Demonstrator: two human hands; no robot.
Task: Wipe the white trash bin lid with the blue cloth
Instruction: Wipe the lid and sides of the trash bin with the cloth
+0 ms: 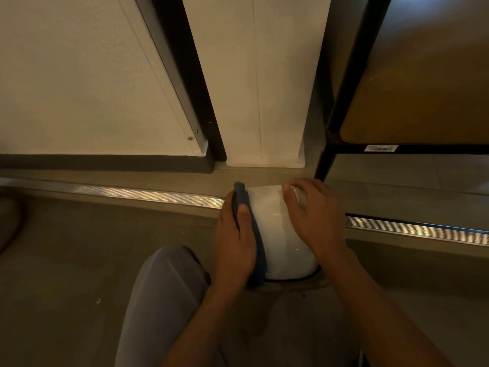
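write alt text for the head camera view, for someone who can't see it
Seen from above, a person's left hand presses a blue cloth against the left side of a white trash bin lid, while the right hand rests on its right side. A grey-trousered knee shows below.

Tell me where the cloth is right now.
In the head view, the cloth lies pressed along the left side of the lid under the left hand, while the right hand rests on the lid's right side.

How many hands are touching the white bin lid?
2. The left hand presses the blue cloth on the white trash bin lid's left side; the right hand rests on its right side.
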